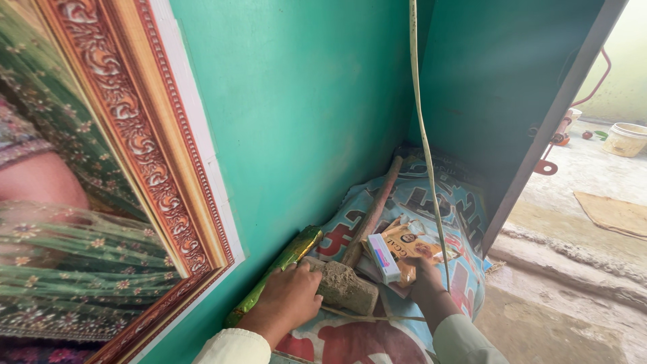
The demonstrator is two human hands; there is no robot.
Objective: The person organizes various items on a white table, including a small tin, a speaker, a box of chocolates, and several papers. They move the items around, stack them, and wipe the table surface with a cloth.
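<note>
Two hands (286, 300), one stone (345, 286), one frame (145, 145).

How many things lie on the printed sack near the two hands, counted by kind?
Stone block, under the left hand: 1
Wooden stick: 1
Green foil packet: 1
Small white box: 1
Orange packet, touched by the right hand: 1
Total: 5

This looked like a home, by its doorway. A big picture in a carved frame (145, 135) leaned on a green wall (303, 108). A metal door (512, 87) stood open onto what was maybe a yard, with a bucket (627, 138) outside.
</note>
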